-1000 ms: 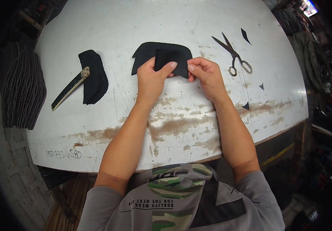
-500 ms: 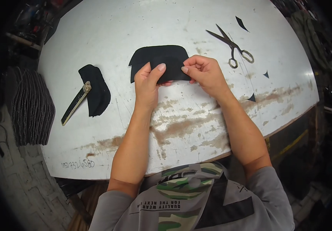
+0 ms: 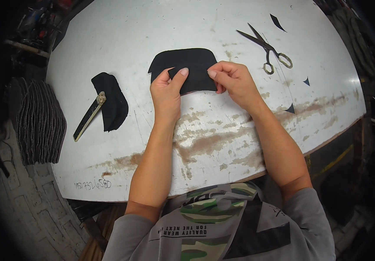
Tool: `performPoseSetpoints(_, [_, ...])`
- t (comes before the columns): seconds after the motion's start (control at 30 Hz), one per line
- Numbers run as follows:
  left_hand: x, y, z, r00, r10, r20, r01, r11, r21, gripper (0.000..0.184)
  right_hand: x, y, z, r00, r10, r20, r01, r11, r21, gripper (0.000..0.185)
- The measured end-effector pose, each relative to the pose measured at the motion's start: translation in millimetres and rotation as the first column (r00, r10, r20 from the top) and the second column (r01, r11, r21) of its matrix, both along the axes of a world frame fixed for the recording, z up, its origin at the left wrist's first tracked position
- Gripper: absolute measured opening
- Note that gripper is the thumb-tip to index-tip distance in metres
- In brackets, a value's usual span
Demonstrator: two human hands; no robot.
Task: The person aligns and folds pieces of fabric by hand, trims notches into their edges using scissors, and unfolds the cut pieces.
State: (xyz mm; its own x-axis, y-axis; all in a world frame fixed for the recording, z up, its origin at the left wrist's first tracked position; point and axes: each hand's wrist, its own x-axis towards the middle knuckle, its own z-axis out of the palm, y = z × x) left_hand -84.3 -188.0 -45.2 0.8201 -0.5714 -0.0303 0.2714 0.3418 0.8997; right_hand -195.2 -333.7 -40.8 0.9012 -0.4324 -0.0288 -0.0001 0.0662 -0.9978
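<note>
A black piece of fabric (image 3: 187,58) with rounded upper corners lies on the white table, its near edge lifted between my hands. My left hand (image 3: 169,89) pinches it at the near left, thumb on top and fingers partly hidden beneath. At the near right corner, my right hand (image 3: 233,82) grips the fabric between thumb and curled fingers. Left of my hands lies a stack of black fabric pieces (image 3: 113,106), with a dark, narrow tool with a pale edge (image 3: 89,116) resting against it. Scissors (image 3: 266,47) lie partly spread beyond my right hand.
The white table (image 3: 222,152) has brown stains and worn patches. Small black scraps (image 3: 290,108) are scattered at the right, with a longer offcut (image 3: 277,22) at the far right. A tall stack of dark grey pieces (image 3: 37,122) stands by the left edge.
The whole view has shifted slightly, moving the table and its items a little to the right. The fabric's near edge appears folded up slightly more at my left thumb. Both hands keep their grip.
</note>
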Motion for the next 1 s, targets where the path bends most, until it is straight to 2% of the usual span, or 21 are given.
performPoseSetpoints(0.13, [1.0,-0.3,-1.1,1.0,0.007,0.004,-0.007,1.0,0.013,0.013,0.3,-5.7,-3.6,1.0,0.023,0.014,-0.024,0.992,0.123,0.016])
performPoseSetpoints(0.33, [0.8,-0.8,-0.7,1.0,0.026,-0.01,-0.026,0.999,0.024,0.013,-0.7,-10.0,-1.9,0.999,0.048,0.0,-0.047,0.985,0.169,0.016])
performPoseSetpoints(0.73, [3.0,-0.9,-4.7,1.0,0.005,0.005,-0.005,0.999,0.036,0.014,-0.2,-7.2,-2.1,0.999,0.047,-0.005,-0.046,0.992,0.118,0.016])
performPoseSetpoints(1.0, [1.7,-1.2,-5.1,1.0,0.003,0.03,-0.004,1.0,0.028,0.013,0.9,0.3,2.0,0.998,0.032,-0.061,-0.03,0.999,0.019,0.016])
